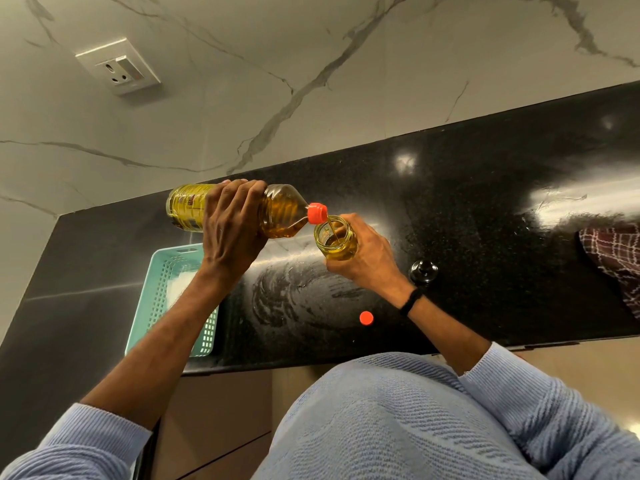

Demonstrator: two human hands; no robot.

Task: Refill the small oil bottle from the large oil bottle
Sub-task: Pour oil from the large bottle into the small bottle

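Large oil bottle [281, 211] over small oil bottle [337, 245]

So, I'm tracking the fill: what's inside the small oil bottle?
Golden oil pooled low in the small oil bottle, a thin stream entering from the large oil bottle. The right hand covers its side, hiding the exact level.

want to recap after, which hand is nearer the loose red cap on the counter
Right. The right hand, holding the small oil bottle, is just beyond the red cap; the left hand, gripping the large oil bottle, is farther off to the cap's left.
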